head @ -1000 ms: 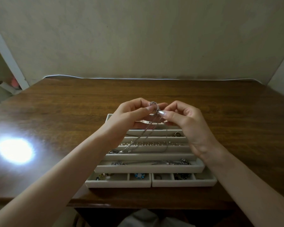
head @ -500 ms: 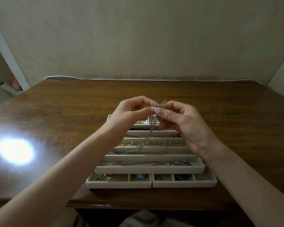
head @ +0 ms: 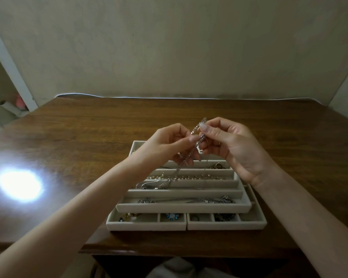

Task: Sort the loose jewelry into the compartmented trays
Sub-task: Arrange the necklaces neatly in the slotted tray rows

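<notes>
Necklace (head: 195, 130) — one — pinched by left hand (head: 169, 146), right hand (head: 234, 146).

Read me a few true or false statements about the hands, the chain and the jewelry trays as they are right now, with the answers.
1. The left hand and the right hand both pinch the silver chain above the long-slot tray. True.
2. The blue jewel lies in the front right tray. False: it lies in the front left tray.
3. The silver chain hangs down to the long-slot tray. True.
4. The table is glass. False: it is brown wood.
</notes>
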`<state>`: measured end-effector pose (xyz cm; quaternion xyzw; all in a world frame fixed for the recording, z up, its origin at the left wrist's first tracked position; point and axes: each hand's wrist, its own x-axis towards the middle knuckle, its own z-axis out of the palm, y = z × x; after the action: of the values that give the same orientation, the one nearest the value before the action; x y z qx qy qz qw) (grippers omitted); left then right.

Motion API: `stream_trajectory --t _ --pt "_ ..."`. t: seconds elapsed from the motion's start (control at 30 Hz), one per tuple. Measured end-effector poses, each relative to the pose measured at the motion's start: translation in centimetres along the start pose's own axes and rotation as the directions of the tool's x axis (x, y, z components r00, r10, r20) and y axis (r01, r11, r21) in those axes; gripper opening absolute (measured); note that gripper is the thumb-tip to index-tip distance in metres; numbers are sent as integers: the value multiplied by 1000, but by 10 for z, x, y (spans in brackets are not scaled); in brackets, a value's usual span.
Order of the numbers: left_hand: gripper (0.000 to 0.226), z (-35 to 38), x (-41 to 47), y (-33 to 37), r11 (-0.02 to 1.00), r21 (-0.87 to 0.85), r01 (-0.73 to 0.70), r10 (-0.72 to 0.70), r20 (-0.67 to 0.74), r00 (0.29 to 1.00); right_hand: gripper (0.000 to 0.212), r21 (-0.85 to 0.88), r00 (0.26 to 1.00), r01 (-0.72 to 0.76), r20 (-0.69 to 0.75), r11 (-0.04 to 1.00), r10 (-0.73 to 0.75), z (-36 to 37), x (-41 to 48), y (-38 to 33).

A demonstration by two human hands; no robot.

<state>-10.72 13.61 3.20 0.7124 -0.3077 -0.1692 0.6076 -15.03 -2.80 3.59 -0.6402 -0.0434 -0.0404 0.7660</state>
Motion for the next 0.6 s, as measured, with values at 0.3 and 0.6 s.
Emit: stream_trajectory --t 0.3,0.6 --pt "27 -8 2 -1 996 50 -75 82 -150 985 30 -93 1000 19 14 996 -18 -6 -2 -3" --pt "10 0 0 2 998 -58 3 -5 -34 999 30 -117 997 74 -2 990 -74 -2 -5 -8"
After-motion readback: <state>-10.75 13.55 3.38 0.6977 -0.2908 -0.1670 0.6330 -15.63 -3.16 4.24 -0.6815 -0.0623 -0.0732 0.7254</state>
